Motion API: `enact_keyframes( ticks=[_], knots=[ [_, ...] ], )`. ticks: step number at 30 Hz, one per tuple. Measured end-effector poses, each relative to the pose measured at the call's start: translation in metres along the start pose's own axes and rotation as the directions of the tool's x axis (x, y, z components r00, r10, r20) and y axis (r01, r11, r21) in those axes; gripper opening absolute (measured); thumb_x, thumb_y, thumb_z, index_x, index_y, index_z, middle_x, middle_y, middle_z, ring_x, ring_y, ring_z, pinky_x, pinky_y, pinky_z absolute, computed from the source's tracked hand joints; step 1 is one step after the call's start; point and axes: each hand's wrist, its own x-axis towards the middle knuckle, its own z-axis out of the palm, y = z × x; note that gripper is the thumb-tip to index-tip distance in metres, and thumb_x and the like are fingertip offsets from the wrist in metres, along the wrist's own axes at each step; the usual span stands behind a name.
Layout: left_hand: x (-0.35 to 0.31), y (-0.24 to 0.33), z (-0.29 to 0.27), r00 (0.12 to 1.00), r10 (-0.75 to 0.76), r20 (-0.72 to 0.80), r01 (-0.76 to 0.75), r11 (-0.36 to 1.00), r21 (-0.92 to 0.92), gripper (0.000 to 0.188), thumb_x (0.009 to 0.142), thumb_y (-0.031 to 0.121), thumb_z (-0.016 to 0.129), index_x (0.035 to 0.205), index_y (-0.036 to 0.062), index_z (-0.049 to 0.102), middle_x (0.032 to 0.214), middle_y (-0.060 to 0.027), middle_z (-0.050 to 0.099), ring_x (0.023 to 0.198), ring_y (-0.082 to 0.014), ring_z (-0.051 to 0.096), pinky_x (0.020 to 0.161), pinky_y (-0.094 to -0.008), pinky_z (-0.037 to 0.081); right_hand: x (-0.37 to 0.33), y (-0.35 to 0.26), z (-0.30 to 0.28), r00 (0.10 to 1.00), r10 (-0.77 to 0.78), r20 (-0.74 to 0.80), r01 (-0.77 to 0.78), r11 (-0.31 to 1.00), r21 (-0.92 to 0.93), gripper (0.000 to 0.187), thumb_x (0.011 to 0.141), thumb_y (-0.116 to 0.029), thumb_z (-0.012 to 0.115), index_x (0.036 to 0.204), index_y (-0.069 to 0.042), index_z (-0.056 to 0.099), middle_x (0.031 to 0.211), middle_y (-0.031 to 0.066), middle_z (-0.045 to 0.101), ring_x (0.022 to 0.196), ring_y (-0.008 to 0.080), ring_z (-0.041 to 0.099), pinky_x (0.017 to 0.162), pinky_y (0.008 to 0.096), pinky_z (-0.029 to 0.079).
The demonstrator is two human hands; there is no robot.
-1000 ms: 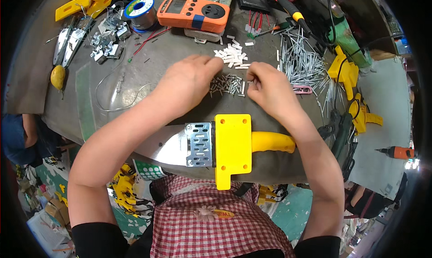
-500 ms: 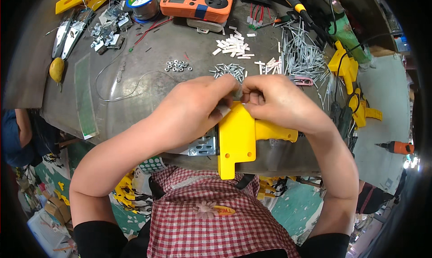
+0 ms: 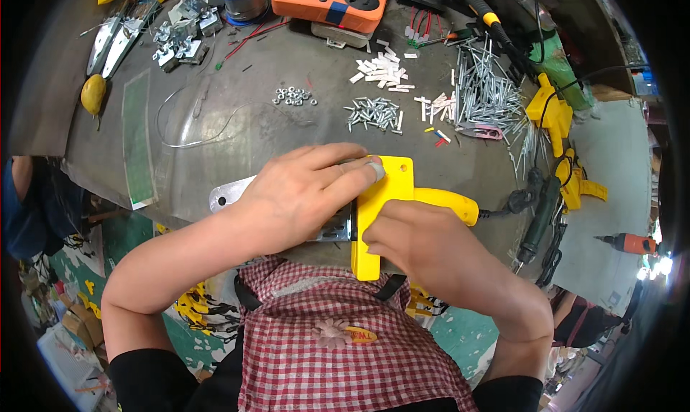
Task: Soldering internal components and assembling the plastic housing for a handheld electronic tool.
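Note:
A yellow plastic tool housing lies at the table's front edge, its handle pointing right with a black cord running from the end. Metal parts join its left side: a slotted plate and a pale flat blade, both partly under my arm. My left hand is closed over the housing's left edge, a wrapped fingertip on its upper part. At the lower part, my right hand has its fingers bent and pinched against the yellow face; whatever they hold is hidden. Short screws are heaped beyond.
Nuts, white sleeves and long metal pins lie in piles farther back. An orange meter and a solder spool stand at the back. To the right are a dark green electric screwdriver and yellow housings.
My right hand has moved from the housing's top edge down to its lower part. My left hand has shifted to lie over the left edge. The top hole and the screw pile now show.

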Motion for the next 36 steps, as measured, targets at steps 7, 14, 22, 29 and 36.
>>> enact_keyframes(
  ticks=[7, 14, 22, 29, 36],
  knots=[
    [-0.001, 0.005, 0.002, 1.0, -0.003, -0.008, 0.002, 1.0, -0.027, 0.035, 0.072, 0.001, 0.06, 0.107, 0.0008, 0.057, 0.109, -0.014, 0.063, 0.098, -0.0306, 0.062, 0.078, -0.0361, 0.054, 0.028, 0.06, -0.025, 0.927, 0.034, -0.374, -0.062, 0.996, -0.063, 0.011, 0.076, -0.005, 0.064, 0.085, -0.001, 0.06, 0.082, 0.0142, 0.059, 0.079, 0.0318, 0.06, 0.07, 0.0401, 0.048],
    [0.001, 0.002, -0.002, 0.999, -0.051, 0.012, 0.051, 0.998, -0.047, 0.038, 0.071, -0.005, 0.058, 0.108, 0.003, 0.058, 0.107, -0.0125, 0.064, 0.098, -0.0287, 0.062, 0.077, -0.0344, 0.054, 0.049, 0.092, -0.013, 0.914, -0.017, -0.406, -0.13, 0.935, -0.331, 0.01, 0.074, -0.004, 0.062, 0.082, -0.002, 0.056, 0.081, 0.0145, 0.059, 0.078, 0.0339, 0.061, 0.07, 0.0417, 0.049],
    [0.01, -0.004, -0.009, 0.984, -0.175, 0.03, 0.178, 0.974, -0.138, 0.036, 0.069, -0.006, 0.057, 0.103, 0.0056, 0.059, 0.1, -0.0114, 0.063, 0.094, -0.0293, 0.061, 0.077, -0.0351, 0.052, 0.059, 0.097, -0.015, 0.911, -0.083, -0.404, -0.051, 0.949, -0.31, 0.011, 0.072, 0.0, 0.057, 0.083, -0.002, 0.056, 0.083, 0.0146, 0.057, 0.082, 0.0337, 0.06, 0.07, 0.0419, 0.049],
    [0.042, -0.039, -0.006, 0.96, -0.026, 0.278, -0.05, 0.964, 0.262, 0.018, 0.071, 0.011, 0.055, 0.088, 0.0058, 0.059, 0.089, -0.0067, 0.056, 0.089, -0.023, 0.056, 0.073, -0.0328, 0.05, 0.063, 0.101, -0.01, 0.887, -0.069, -0.456, -0.135, 0.906, -0.4, 0.013, 0.069, 0.0, 0.059, 0.082, -0.002, 0.055, 0.084, 0.0156, 0.058, 0.084, 0.0351, 0.059, 0.072, 0.042, 0.048],
    [0.044, -0.036, -0.008, 0.889, 0.092, 0.448, -0.26, 0.907, 0.331, 0.018, 0.07, 0.011, 0.056, 0.086, 0.0031, 0.057, 0.094, -0.0065, 0.053, 0.093, -0.02, 0.054, 0.075, -0.0275, 0.051, 0.045, 0.117, -0.013, 0.865, 0.003, -0.502, -0.167, 0.945, -0.282, 0.015, 0.07, 0.002, 0.058, 0.084, -0.001, 0.056, 0.083, 0.0158, 0.057, 0.083, 0.0366, 0.058, 0.071, 0.0428, 0.047]
  ],
)
